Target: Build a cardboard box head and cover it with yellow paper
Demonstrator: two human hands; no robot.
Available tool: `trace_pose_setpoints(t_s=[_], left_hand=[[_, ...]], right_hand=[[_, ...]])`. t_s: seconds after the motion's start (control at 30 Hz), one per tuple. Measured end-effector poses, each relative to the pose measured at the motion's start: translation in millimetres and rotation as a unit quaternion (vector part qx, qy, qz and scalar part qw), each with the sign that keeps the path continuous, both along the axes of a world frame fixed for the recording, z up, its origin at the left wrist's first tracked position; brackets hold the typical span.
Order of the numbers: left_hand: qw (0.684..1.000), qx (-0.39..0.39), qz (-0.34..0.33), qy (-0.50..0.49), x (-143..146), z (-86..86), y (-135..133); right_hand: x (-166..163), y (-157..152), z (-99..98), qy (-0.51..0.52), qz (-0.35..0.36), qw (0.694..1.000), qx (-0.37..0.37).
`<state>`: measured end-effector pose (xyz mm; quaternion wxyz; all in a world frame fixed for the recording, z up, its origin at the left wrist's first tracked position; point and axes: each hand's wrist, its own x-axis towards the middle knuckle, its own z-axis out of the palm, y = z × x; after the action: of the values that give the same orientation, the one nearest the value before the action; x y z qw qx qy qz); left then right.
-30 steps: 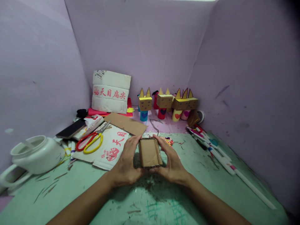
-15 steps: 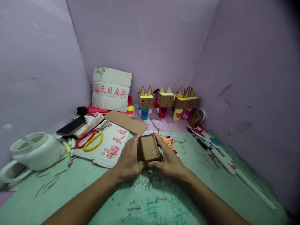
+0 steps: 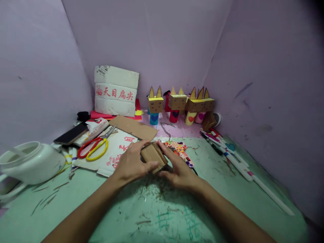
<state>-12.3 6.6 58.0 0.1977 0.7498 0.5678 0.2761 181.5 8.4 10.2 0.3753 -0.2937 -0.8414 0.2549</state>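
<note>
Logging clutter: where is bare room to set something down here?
Bare green mat lies between the right hand and the pens, and between the white jug and the left hand. Crowded around the scissors and the paper figures.

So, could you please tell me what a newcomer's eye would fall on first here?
First come the left hand and right hand, both gripping a small cardboard box over the middle of the green mat. Next is the row of eared cardboard figures standing against the back wall. The red and yellow scissors lie to the left of the hands.
</note>
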Motion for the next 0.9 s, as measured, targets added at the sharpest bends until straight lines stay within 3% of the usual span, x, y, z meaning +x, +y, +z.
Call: trace_pose_setpoints(t_s=[0.27,0.47,0.7,0.73,0.8,0.9], left_hand=[[0.989,-0.080,0.086,0.085,0,16.9,4],[0.996,-0.094,0.014,0.003,7,14.8,2],[0.998,-0.035,0.051,0.012,13,7.0,-2],[0.998,-0.028,0.059,0.016,13,5.6,-3],[0.997,-0.016,0.073,0.027,14,3.0,-4],[0.995,-0.005,0.087,0.041,16,1.3,-6]], right_hand=[[-7,-5,10.4,0.053,-0.036,0.994,-0.091],[-7,-10,15.7,0.060,-0.040,0.994,-0.084],[7,-10,20.4,0.037,-0.051,0.996,-0.060],[12,-10,22.6,0.043,-0.079,0.994,-0.060],[25,-8,28.1,0.060,-0.201,0.976,-0.058],[45,-5,36.5,-0.048,-0.428,0.899,-0.081]])
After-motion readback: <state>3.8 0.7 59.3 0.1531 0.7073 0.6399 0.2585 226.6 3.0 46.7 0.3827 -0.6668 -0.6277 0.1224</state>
